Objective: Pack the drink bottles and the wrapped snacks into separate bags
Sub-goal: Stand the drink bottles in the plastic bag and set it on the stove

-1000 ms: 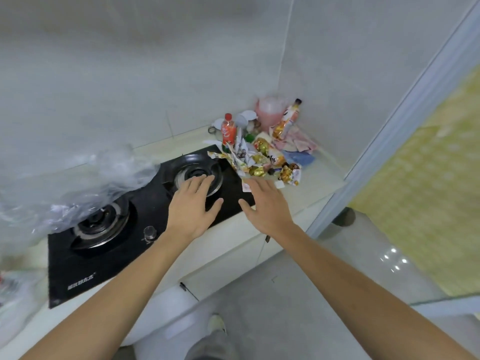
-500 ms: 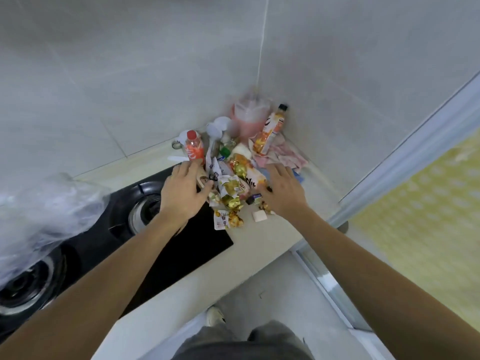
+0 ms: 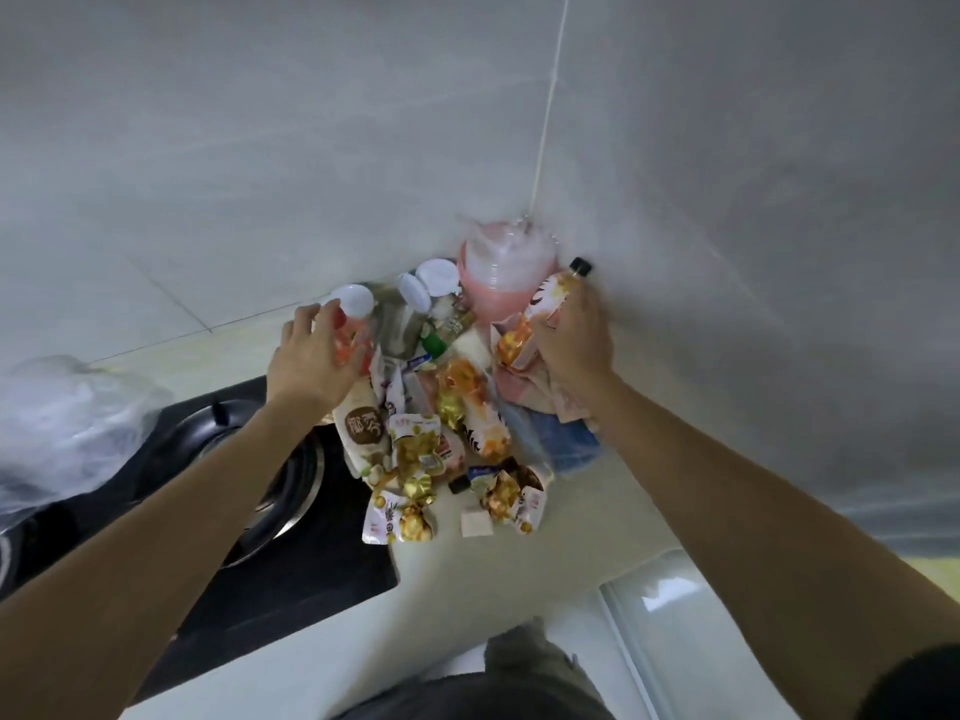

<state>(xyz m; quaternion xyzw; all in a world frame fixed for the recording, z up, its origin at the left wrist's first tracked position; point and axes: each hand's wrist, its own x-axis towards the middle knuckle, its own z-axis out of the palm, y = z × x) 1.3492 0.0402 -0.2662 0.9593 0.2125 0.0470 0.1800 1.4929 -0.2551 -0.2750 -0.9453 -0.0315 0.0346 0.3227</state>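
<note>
We have both hands in the corner pile. Our right hand (image 3: 571, 340) grips the orange bottle (image 3: 540, 314), whose long axis tilts up and rightward, black cap toward the wall. Our left hand (image 3: 311, 361) curls around the red bottle (image 3: 353, 335), standing upright just beyond its fingers. Wrapped snacks (image 3: 415, 459) lie nearer us, between both forearms, on the counter (image 3: 519, 563).

Two orange drink bottles (image 3: 540, 314) flanking heaped wrapped snacks (image 3: 415, 454) on countertop (image 3: 493, 563).
</note>
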